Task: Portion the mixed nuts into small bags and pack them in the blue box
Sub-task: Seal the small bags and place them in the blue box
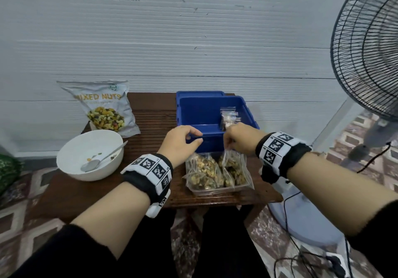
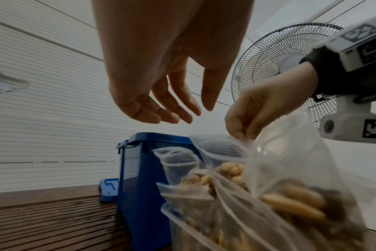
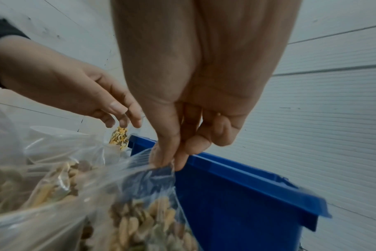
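The open blue box (image 1: 206,114) stands at the back of the wooden table, with a few small filled bags (image 1: 227,118) leaning in its right corner. In front of it a clear tray (image 1: 217,191) holds several bags of mixed nuts. My right hand (image 1: 228,143) pinches the top edge of the right-hand bag (image 1: 233,165) between thumb and fingers; the pinch shows close up in the right wrist view (image 3: 172,163). My left hand (image 1: 199,137) hovers over the box's front rim, fingers relaxed and empty (image 2: 178,112), just left of the right hand.
A large Mixed Nuts pouch (image 1: 103,107) leans on the wall at the back left. A white bowl (image 1: 71,165) with a spoon (image 1: 101,159) sits front left. The box's blue lid (image 1: 200,93) lies behind it. A standing fan (image 1: 370,62) and floor cables are on the right.
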A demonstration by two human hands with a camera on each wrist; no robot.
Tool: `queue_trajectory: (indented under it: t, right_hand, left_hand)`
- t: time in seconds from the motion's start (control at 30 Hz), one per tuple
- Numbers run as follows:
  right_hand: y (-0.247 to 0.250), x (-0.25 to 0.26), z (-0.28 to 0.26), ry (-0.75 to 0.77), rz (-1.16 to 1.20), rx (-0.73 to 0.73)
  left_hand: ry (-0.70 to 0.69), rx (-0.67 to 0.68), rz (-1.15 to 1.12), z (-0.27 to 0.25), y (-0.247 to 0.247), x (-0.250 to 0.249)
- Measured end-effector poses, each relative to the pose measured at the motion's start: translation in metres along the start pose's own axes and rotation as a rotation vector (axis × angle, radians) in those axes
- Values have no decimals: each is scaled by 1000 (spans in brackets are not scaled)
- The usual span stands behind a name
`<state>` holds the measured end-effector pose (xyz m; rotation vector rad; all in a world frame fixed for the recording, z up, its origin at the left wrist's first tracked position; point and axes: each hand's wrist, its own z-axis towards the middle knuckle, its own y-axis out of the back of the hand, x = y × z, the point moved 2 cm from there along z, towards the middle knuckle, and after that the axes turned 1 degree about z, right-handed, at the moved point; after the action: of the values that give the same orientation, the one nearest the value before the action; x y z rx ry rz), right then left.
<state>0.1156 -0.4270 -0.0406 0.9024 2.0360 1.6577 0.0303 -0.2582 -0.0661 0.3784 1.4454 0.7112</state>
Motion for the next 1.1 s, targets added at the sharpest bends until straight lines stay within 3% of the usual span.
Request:
queue_trajectory:
  t: [0.23,0.47,1.1]
  right_hand:
    - [18,-5,-5,-63,172,-117]
    - [19,-6,-7,-62,395,-266]
    - [10,6,-7,-22,578,-306]
  left_hand:
    - [-14,138,-14,-3,-16,-7]
    - [-45,15,24,5,-11,-13]
    - [-190,-43,28,12,-4,-11]
